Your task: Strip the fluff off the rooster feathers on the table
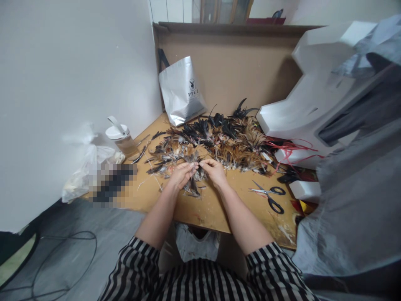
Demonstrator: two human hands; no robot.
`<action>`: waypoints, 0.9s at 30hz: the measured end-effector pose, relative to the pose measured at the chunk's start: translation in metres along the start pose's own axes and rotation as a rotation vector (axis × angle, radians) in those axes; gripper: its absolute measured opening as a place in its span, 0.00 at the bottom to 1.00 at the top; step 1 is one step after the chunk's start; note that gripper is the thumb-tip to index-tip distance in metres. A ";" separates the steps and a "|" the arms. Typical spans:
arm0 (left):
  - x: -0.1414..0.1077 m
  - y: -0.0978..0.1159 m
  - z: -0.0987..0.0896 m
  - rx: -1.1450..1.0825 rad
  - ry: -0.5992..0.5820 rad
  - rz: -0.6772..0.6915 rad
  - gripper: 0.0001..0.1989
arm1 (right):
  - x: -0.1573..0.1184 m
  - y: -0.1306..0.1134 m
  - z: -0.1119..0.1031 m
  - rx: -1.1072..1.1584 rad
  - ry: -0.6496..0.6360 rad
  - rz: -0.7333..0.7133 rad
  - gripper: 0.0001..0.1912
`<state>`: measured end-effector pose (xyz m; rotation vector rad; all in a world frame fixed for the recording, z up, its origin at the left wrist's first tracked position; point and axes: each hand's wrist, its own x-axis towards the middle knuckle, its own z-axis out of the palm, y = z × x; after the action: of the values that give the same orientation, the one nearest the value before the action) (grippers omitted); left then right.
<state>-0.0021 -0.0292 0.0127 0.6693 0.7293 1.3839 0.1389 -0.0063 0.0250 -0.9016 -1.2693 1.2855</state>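
Grey-brown feathers [193, 155] are pinched in a small bunch by my left hand [182, 175], its thumb and fingers pressed together. Close beside it, my right hand [215, 171] also makes a pinch at the edge of the bunch; what lies between those fingertips is too small to make out. More loose feathers [194, 190] show below the hands. Behind them spreads a large pile of black, brown and tan feathers [230, 154]. Scissors [267, 192] with black handles lie spread on the table to the right of my right hand.
The wooden table [200, 213] has a cardboard panel [244, 62] along its back. A silver bag [181, 92] leans there. On the left are a lidded cup [122, 138] and a plastic bag [90, 163]. White foam pieces [282, 117] and red strings [294, 147] crowd the right.
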 end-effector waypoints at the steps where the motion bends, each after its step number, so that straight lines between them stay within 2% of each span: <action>1: 0.000 0.000 -0.001 -0.010 -0.001 0.000 0.06 | 0.000 0.000 0.000 0.009 0.005 0.015 0.09; 8: 0.002 -0.001 -0.003 -0.086 -0.009 -0.013 0.06 | 0.001 0.003 0.000 0.109 0.004 0.098 0.13; 12: 0.001 0.001 -0.003 -0.135 0.047 -0.014 0.04 | 0.003 0.005 -0.003 0.205 -0.023 0.137 0.12; 18: 0.002 0.009 -0.007 -0.155 0.101 0.028 0.04 | 0.002 -0.006 -0.009 0.402 -0.061 0.162 0.10; 22: -0.003 0.020 -0.017 -0.146 0.138 0.076 0.04 | 0.002 -0.010 -0.016 0.524 -0.058 0.166 0.09; 27: -0.013 0.044 -0.041 -0.072 0.229 0.123 0.04 | 0.005 -0.009 -0.021 0.615 -0.059 0.161 0.09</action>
<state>-0.0621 -0.0388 0.0227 0.5110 0.8253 1.6099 0.1604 0.0010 0.0316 -0.5291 -0.7727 1.7089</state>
